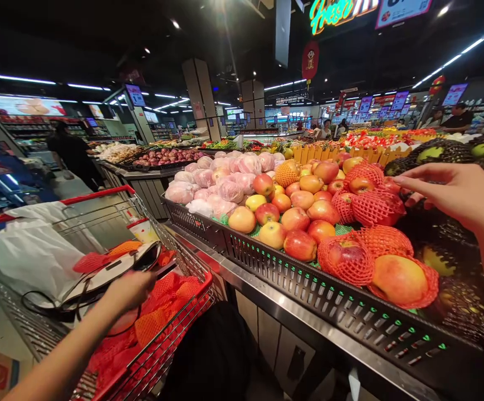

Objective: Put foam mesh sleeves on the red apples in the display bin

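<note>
Supermarket; crate [308,281] full of apples [295,219], some netted; right hand [450,192] above, fingers loose; left hand [131,289] grips bag [112,270] in cart [170,340]

Pink wrapped fruit [220,181] sits in a pile behind the loose apples. A white plastic bag [33,250] lies in the cart. A green neon sign [333,11] glows up high.

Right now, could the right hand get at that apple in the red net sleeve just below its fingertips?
Probably yes. The right hand hovers open above the netted apple, which lies on top of the display bin with nothing over it. The fingers are not touching it yet.
</note>
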The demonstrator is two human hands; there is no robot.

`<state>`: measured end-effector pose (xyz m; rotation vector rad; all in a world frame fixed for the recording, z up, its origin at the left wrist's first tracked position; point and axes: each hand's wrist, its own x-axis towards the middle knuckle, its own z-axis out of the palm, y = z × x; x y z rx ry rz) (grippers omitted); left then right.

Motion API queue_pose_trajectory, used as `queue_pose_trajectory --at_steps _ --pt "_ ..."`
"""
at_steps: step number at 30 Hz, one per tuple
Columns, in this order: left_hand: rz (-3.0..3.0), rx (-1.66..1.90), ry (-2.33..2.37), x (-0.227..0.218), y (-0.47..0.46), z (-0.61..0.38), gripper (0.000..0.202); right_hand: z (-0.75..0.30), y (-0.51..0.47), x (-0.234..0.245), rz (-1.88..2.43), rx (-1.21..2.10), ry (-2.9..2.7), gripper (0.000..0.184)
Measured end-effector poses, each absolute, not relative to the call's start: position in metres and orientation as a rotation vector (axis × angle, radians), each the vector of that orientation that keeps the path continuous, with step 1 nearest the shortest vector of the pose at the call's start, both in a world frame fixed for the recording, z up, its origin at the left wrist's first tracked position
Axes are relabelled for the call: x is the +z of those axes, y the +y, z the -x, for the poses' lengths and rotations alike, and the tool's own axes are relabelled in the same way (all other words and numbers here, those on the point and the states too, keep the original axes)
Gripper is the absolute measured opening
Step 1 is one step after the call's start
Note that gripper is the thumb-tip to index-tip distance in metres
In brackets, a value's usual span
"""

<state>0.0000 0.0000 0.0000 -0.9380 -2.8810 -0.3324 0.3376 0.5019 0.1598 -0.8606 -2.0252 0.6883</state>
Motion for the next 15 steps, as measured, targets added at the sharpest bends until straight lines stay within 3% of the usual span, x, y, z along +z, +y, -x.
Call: queue_pose_trajectory --at_steps 2,5,7,10,15 --pt "1.159 -0.345 -2.699 0.048 0.036 -0.011 0.016 -0.338 0.504 0.159 0.884 0.715 -2.017 0.042" --pt "1.598 -0.852 -2.115 0.116 0.116 -0.048 0.008 -0.34 0.508 0.159 0.921 0.734 -1.998 0.046" --pt "1.795 -1.047 -1.731 0.147 0.185 -0.075 0.019 -0.342 0.51 0.159 0.956 0.732 -1.978 0.048" --pt "2.027 -1.156 -1.518 0.166 0.294 -0.104 0.04 -0.344 0.512 0.16 0.995 0.758 -1.948 0.051" --pt "2.188 -1.093 -1.821 0.154 0.406 -0.096 0.045 -0.34 0.508 0.162 0.991 0.801 -1.945 0.051"
